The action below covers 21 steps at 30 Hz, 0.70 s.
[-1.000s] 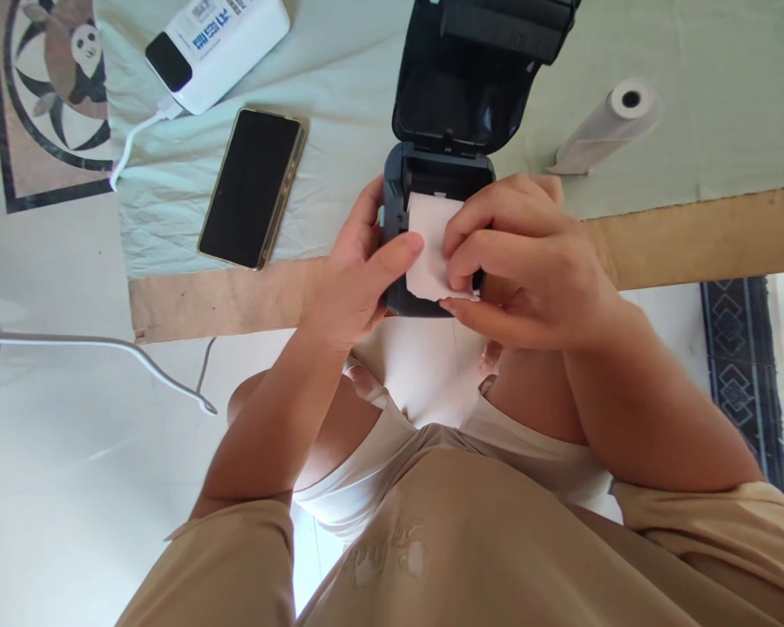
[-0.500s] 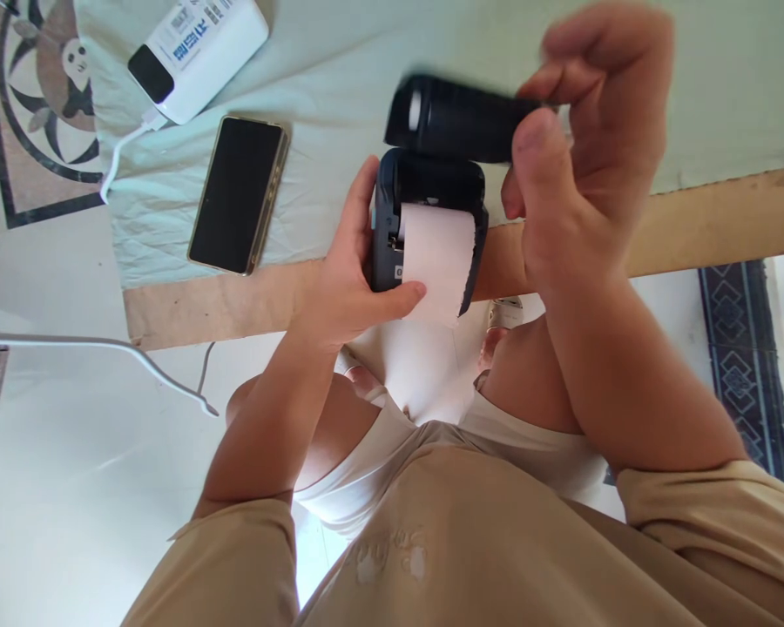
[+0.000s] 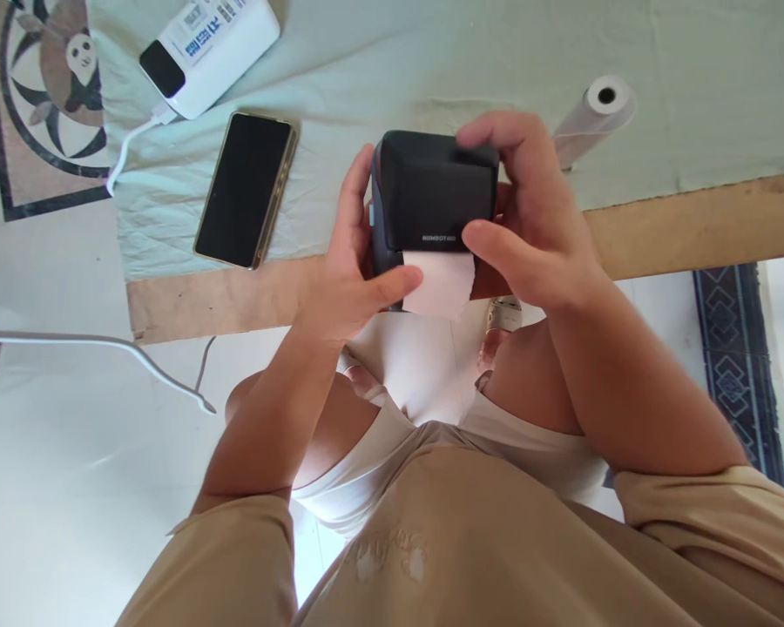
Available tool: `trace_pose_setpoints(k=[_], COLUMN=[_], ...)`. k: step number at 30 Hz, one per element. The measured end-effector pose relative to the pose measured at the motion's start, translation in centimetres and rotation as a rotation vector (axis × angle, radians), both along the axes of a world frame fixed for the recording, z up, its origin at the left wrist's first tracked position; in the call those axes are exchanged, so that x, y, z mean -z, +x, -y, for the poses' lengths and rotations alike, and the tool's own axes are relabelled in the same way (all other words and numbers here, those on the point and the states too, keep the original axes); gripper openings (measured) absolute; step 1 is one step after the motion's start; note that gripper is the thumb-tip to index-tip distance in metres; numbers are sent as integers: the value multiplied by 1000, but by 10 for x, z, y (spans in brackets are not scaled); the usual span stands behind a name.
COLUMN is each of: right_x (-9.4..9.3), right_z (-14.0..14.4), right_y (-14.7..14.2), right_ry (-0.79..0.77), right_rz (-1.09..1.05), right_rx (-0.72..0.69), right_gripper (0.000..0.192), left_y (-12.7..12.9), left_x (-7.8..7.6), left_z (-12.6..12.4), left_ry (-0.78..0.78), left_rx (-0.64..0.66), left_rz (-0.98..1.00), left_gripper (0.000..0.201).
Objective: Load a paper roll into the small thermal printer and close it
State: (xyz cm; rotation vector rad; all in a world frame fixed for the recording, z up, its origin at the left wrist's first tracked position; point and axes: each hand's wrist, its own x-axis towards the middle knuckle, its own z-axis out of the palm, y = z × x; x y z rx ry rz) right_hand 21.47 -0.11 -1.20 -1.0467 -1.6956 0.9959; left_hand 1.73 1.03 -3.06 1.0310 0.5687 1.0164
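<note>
A pale green cloth (image 3: 392,61) covered most of the bench (image 3: 692,231), whose bare wooden edge ran across the view from nine o'clock to three o'clock. Beyond the bench at ten o'clock showed a floor inlay (image 3: 45,96) of dark curling shapes; at four o'clock lay a patterned rug border (image 3: 738,366) on pale floor.

The label printer (image 3: 435,205), a small dark box with its lid shut, sat at twelve o'clock from the person's lap, held just over the bench edge. Its paper slot faced six o'clock, toward the person, and a white strip of label paper (image 3: 439,286) hung out that way; the printer's long axis could not be told, as it looked nearly square.

The left hand (image 3: 353,270) gripped the printer's nine o'clock side, thumb pressed on the paper strip. The right hand (image 3: 529,226) clamped the three o'clock side, fingers over the far top corner and thumb on the near edge of the lid.

On the cloth at ten o'clock lay a dark smartphone (image 3: 246,190), screen up, and past it a white power bank (image 3: 209,54) with a white cable (image 3: 127,148). At two o'clock lay a paper roll (image 3: 594,113) on its side.
</note>
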Motion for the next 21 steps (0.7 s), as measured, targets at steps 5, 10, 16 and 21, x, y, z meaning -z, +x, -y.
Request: trace_pose_setpoints(k=[5,10,16,21], right_x=[4,6,14,18], right_z=[-4,-6,-9,-9], right_y=[-3,-4,-2,-1], right_ry=[-123,-122,-63,-23], right_rz=[-140,-145,-100,-55], right_rx=[-98,-111,-92,-71], right_gripper=[62,64,70,67], left_y=[3,5,7,8], left_x=[-4,-11,-11,-13], left_z=[5,7,6,7], left_ry=[-61,-94,-154,-159], left_rx=[-29,-54,-89,-106], left_rz=[-32,-49,-46,-85], left_gripper=[30,34,31,31])
